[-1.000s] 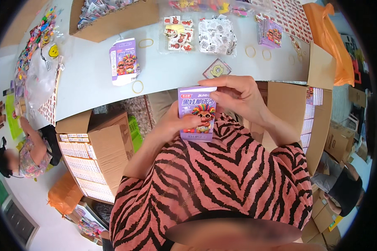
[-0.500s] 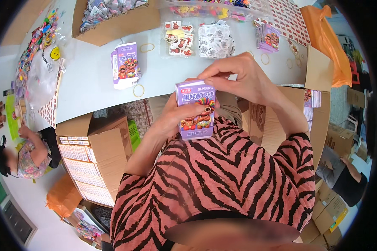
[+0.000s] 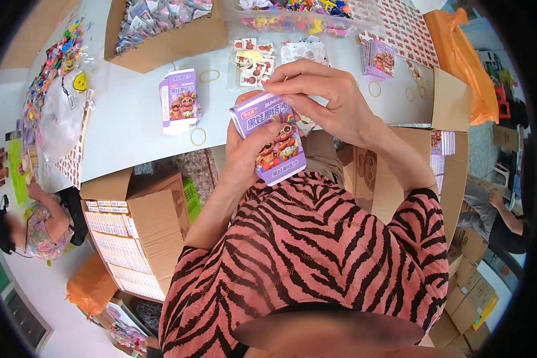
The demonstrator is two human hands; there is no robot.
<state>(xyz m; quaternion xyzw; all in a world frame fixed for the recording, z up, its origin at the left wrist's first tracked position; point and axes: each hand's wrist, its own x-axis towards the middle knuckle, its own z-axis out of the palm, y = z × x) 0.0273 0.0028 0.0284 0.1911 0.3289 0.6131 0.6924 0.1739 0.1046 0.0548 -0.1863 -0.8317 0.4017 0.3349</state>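
A small purple carton [image 3: 283, 156] with cartoon figures on its front is held in front of my chest, its top leaning to the left. My left hand [image 3: 240, 160] is wrapped round it, thumb across the front. At the carton's top edge, the bent fingers of my right hand [image 3: 343, 110] are pinched together; the flap there is mostly hidden by them. Under that hand a bit of a pale printed piece [image 3: 306, 123] shows. Another purple carton [image 3: 181, 101] lies on the table [image 3: 125, 134] to the left, with a rubber band [image 3: 198, 137] near it.
Beyond my hands lie printed cards [image 3: 255, 62] and a pile of white packets [image 3: 304, 51]. An open cardboard box of sachets [image 3: 167, 45] stands at the back left. Purple cartons [image 3: 377, 58] are stacked at the right. Packed cardboard boxes [image 3: 152, 224] flank me; a person [image 3: 48, 224] sits far left.
The carton has moved a little up and left and tipped from nearly upright to leaning left. My right hand has stayed at its top edge, moving along with it.
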